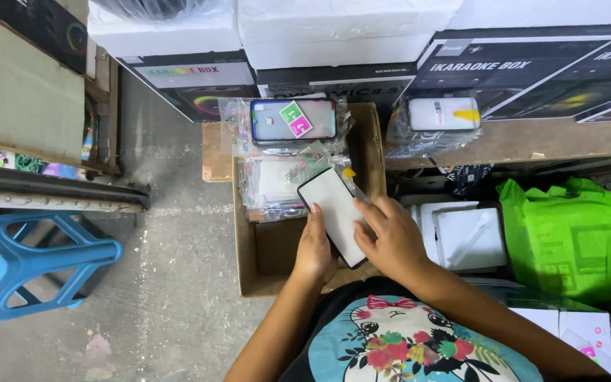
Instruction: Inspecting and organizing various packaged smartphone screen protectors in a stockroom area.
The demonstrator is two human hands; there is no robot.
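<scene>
A flat screen protector [335,212], white with a black border, is held over the open cardboard box [249,262], tilted so its upper end points to the far left. The left hand [315,249] grips its left long edge, fingers curled closed on it. The right hand [390,237] lies on its right side, fingers bent around the edge and the thumb pressing on the white face; both hands have hold of the same piece.

Just behind the protector, inside the box, lies a stack of clear plastic sleeves [277,184] with more such pieces. On top of the stack, at the far end, rests a bagged protector with a dark frame and a green and pink sticker [293,119]. The near part of the box floor is bare cardboard.

To the right of the box a wooden shelf [532,141] carries another bagged white piece [443,113]. Below it stand white boxes [461,237] and a bright green bag [574,237], close to the right forearm. Behind everything, large black printed cartons [525,71] and white foam blocks [334,28] form a wall.

To the left of the box the concrete floor [171,269] is open, with a blue plastic stool [30,265] well apart from the hands.
</scene>
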